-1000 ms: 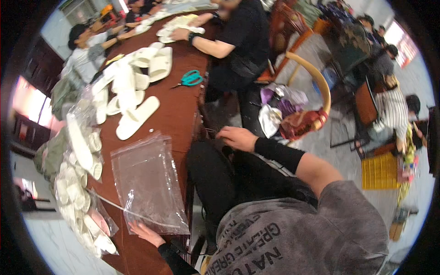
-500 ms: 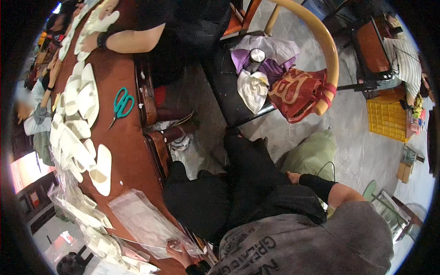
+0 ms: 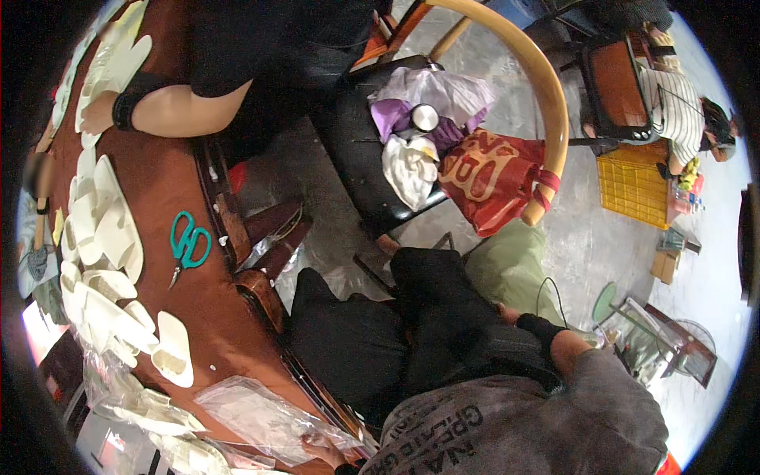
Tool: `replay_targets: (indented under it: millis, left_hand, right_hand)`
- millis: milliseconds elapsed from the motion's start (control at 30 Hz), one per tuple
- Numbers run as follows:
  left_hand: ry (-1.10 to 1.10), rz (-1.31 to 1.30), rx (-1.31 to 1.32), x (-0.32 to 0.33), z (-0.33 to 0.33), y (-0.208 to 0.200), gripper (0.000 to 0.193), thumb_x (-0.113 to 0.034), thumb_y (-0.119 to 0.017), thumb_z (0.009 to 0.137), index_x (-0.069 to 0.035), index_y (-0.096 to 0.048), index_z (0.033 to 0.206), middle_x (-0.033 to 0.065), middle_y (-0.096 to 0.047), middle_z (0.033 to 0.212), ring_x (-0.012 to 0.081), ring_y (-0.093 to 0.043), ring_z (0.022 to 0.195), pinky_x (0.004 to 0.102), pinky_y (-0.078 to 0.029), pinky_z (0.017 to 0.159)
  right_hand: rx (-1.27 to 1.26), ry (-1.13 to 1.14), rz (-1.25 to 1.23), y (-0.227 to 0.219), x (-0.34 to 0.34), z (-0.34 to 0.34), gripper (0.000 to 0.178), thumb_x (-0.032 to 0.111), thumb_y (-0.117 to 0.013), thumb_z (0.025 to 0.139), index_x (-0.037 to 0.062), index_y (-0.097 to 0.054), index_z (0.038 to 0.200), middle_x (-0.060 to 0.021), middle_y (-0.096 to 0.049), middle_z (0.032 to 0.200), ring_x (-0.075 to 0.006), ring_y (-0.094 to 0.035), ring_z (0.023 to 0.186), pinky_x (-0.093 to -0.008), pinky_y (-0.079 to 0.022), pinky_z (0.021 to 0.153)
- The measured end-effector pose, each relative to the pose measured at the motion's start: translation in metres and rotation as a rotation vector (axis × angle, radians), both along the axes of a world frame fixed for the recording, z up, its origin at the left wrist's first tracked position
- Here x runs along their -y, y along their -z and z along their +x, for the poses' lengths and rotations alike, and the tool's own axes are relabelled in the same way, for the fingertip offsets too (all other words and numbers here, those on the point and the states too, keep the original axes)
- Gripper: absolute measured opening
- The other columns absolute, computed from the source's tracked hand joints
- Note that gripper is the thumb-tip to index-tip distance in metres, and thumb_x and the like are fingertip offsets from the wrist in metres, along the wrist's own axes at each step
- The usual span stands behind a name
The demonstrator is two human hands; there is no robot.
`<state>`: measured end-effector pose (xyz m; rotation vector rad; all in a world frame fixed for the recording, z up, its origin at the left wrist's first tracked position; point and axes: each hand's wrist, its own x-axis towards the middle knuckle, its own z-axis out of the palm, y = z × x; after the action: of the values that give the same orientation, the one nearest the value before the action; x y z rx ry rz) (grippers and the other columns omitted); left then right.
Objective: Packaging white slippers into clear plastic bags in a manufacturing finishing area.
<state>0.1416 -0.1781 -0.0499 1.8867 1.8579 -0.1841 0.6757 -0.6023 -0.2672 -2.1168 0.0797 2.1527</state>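
My left hand [image 3: 321, 450] is at the near end of the table, its fingers closed on the edge of a clear plastic bag [image 3: 257, 408] lying flat. My right hand [image 3: 507, 314] is low beside my black-trousered thigh, next to a pale green sack [image 3: 511, 265]; its fingers are mostly hidden. White slippers [image 3: 172, 348] lie in an overlapping row along the table's left side, and more sit in clear wrapping [image 3: 138, 400] nearer me. Teal-handled scissors [image 3: 190, 240] rest on the brown tabletop [image 3: 170, 174] with their blades toward me.
Across the corner, another person's arm [image 3: 186, 111] with a dark wristband reaches to the slippers. A wooden-armed chair [image 3: 554, 103] holds a red bag [image 3: 492, 178], purple-and-white cloth [image 3: 431, 91] and a silver-lidded bottle [image 3: 424, 118]. A yellow crate [image 3: 633, 186] stands on the grey floor [image 3: 570, 245].
The view has shifted, so the table, scissors and chair appear lower and farther left. The other person's hand stays at the slippers. My hands keep nearly the same places.
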Motion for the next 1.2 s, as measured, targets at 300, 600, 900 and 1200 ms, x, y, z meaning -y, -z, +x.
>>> replay_targets:
  millis: [300, 600, 900, 1200]
  left_hand:
    - [0.021, 0.061, 0.011, -0.005, -0.028, 0.007, 0.086, -0.052, -0.059, 0.088, 0.006, -0.024, 0.141, 0.0232, -0.037, 0.126, 0.0363, -0.04, 0.111, 0.0496, -0.03, 0.098]
    - [-0.269, -0.136, 0.045, -0.033, -0.004, -0.03, 0.059, -0.014, -0.069, 0.082, 0.001, -0.043, 0.132, 0.0184, -0.042, 0.131, 0.0304, -0.044, 0.115, 0.0413, -0.034, 0.101]
    - [-0.009, 0.342, -0.305, -0.017, -0.006, -0.084, 0.017, -0.006, -0.053, 0.088, 0.004, -0.058, 0.101, 0.0172, -0.058, 0.09, 0.031, -0.056, 0.085, 0.0403, -0.045, 0.08]
    - [-0.051, -0.543, 0.488, -0.1, 0.386, 0.181, 0.019, -0.015, -0.049, 0.099, 0.0, -0.059, 0.102, 0.0078, -0.065, 0.101, 0.0152, -0.06, 0.085, 0.0286, -0.048, 0.078]
  right_hand:
    - [0.083, -0.326, -0.084, -0.045, -0.019, 0.02, 0.069, 0.035, -0.066, 0.085, 0.0035, -0.032, 0.137, -0.027, -0.059, 0.114, -0.0435, -0.056, 0.108, -0.0477, -0.045, 0.086]
    - [0.36, -0.724, 0.187, -0.018, -0.172, 0.08, 0.032, 0.033, -0.047, 0.094, 0.0043, -0.057, 0.104, -0.0178, -0.067, 0.092, -0.039, -0.063, 0.086, -0.0478, -0.05, 0.07]
    - [0.768, -0.26, 0.706, 0.0, -0.396, 0.113, 0.019, 0.018, -0.051, 0.09, 0.0094, -0.061, 0.104, -0.0173, -0.061, 0.1, -0.0388, -0.06, 0.09, -0.0465, -0.048, 0.075]
    - [0.44, -0.225, 0.823, 0.055, -0.36, 0.016, 0.02, 0.015, -0.055, 0.087, 0.0075, -0.059, 0.106, -0.0181, -0.062, 0.093, -0.0379, -0.061, 0.085, -0.0455, -0.051, 0.073]
